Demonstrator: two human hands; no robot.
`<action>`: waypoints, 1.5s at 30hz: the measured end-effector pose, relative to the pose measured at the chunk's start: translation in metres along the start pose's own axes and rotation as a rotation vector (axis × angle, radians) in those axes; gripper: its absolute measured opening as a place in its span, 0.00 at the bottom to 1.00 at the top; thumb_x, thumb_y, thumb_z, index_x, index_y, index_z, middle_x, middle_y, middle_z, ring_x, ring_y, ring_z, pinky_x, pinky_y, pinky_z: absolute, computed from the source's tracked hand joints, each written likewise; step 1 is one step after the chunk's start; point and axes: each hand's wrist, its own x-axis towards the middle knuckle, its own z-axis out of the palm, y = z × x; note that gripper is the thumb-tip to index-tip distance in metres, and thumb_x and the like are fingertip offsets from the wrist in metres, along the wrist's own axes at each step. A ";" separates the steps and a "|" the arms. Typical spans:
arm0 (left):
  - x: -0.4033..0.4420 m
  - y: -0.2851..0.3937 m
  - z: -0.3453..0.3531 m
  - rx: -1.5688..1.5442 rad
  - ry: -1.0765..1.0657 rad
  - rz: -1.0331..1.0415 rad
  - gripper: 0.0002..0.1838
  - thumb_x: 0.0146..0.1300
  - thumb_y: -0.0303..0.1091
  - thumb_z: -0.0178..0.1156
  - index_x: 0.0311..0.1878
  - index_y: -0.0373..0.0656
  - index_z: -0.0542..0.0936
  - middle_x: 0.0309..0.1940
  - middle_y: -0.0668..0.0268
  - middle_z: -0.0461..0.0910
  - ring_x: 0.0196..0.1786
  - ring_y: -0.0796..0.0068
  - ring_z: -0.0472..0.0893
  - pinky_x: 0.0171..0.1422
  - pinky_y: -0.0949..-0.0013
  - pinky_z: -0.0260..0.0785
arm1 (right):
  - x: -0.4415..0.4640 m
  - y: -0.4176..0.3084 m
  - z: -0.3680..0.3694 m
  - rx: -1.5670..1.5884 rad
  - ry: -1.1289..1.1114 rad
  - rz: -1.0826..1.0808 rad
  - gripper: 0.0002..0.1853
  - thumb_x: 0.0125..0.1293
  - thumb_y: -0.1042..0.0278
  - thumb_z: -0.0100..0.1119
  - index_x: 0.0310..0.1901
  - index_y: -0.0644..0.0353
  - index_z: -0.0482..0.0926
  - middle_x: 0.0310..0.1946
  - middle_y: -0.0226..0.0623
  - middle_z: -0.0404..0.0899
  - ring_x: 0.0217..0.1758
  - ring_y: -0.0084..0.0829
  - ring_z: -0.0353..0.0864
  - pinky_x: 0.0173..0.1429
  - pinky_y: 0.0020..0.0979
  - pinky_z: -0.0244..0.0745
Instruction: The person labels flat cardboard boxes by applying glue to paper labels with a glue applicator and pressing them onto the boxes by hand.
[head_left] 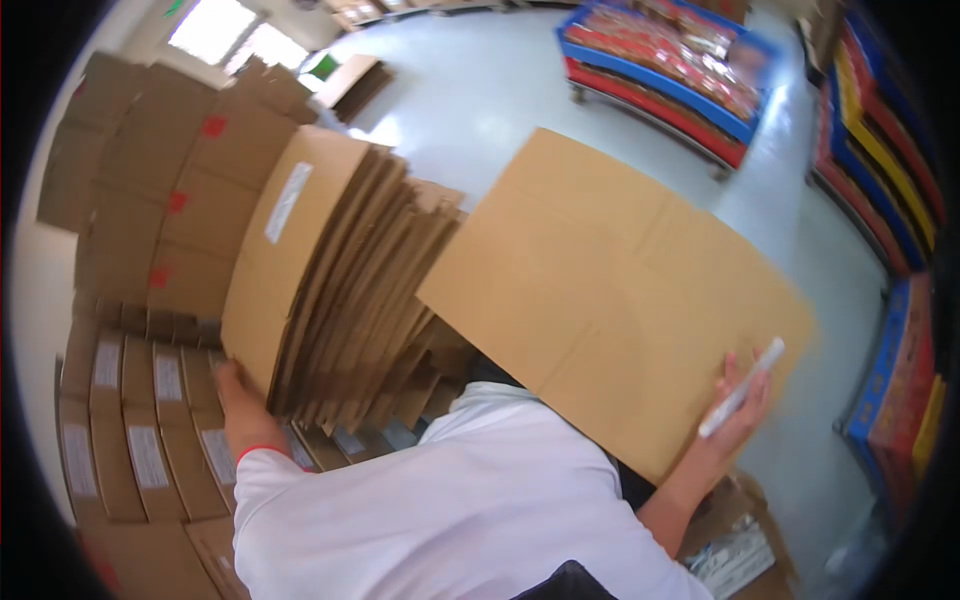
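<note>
A flat brown cardboard piece (610,290) lies across the front of my body, tilted. My right hand (738,405) is at its lower right edge, fingers bent, with a white pen (741,388) held against the palm. To the left leans a thick stack of flattened cartons (350,290); a white label (288,203) shows on its outer face. My left hand (232,385) touches the lower left corner of this stack, its fingers partly hidden and blurred.
Brown boxes (150,190) with red marks are piled at the left, above labelled cartons (150,460). Blue and red trays (660,75) stand on a wheeled base at the top. Stacked coloured trays (870,130) line the right. An open box (735,545) is at bottom right.
</note>
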 end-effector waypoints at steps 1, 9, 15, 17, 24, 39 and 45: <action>-0.014 0.029 0.006 -0.022 0.268 -0.030 0.50 0.65 0.66 0.66 0.77 0.35 0.69 0.69 0.38 0.76 0.69 0.41 0.78 0.74 0.46 0.70 | 0.003 0.002 -0.003 0.011 -0.016 0.016 0.30 0.81 0.53 0.56 0.74 0.65 0.68 0.71 0.45 0.75 0.57 0.41 0.88 0.43 0.27 0.84; -0.332 0.364 -0.112 -0.607 0.855 1.455 0.31 0.77 0.44 0.64 0.73 0.33 0.73 0.73 0.45 0.73 0.76 0.46 0.70 0.80 0.50 0.64 | -0.005 0.006 0.007 -0.017 -0.087 -0.075 0.22 0.78 0.62 0.61 0.65 0.66 0.76 0.67 0.43 0.80 0.47 0.31 0.88 0.37 0.25 0.81; -0.651 0.490 0.043 -0.932 -0.335 2.189 0.23 0.71 0.33 0.68 0.68 0.43 0.80 0.67 0.51 0.80 0.66 0.49 0.81 0.71 0.56 0.72 | -0.018 0.002 0.017 -0.216 -0.118 -0.121 0.20 0.78 0.64 0.62 0.64 0.67 0.77 0.48 0.35 0.85 0.39 0.19 0.81 0.38 0.24 0.78; -0.724 0.501 0.094 -0.725 -0.532 2.290 0.20 0.74 0.41 0.65 0.64 0.42 0.83 0.62 0.50 0.83 0.60 0.45 0.83 0.67 0.55 0.74 | -0.018 0.006 0.011 -0.268 -0.105 -0.100 0.22 0.77 0.64 0.62 0.66 0.67 0.77 0.49 0.35 0.85 0.41 0.19 0.82 0.39 0.24 0.80; -0.796 0.484 0.108 -0.515 -0.745 2.242 0.18 0.76 0.46 0.59 0.56 0.44 0.87 0.49 0.50 0.88 0.54 0.45 0.85 0.58 0.54 0.76 | -0.032 -0.011 0.009 -0.191 -0.046 -0.091 0.18 0.77 0.66 0.63 0.63 0.66 0.77 0.38 0.28 0.81 0.35 0.15 0.77 0.38 0.23 0.75; -0.720 0.478 0.003 -0.866 -0.406 2.225 0.28 0.71 0.32 0.66 0.74 0.42 0.74 0.71 0.53 0.76 0.73 0.51 0.74 0.78 0.57 0.63 | -0.038 -0.067 -0.024 -0.398 0.269 -0.355 0.16 0.78 0.65 0.63 0.60 0.65 0.79 0.30 0.20 0.74 0.31 0.11 0.68 0.34 0.22 0.66; -0.531 0.565 0.156 -0.875 -0.602 1.601 0.30 0.83 0.45 0.52 0.77 0.33 0.68 0.75 0.49 0.72 0.78 0.52 0.69 0.83 0.57 0.59 | -0.040 -0.057 -0.051 -0.308 0.375 -0.441 0.17 0.78 0.63 0.63 0.59 0.67 0.79 0.27 0.17 0.71 0.28 0.10 0.65 0.30 0.23 0.60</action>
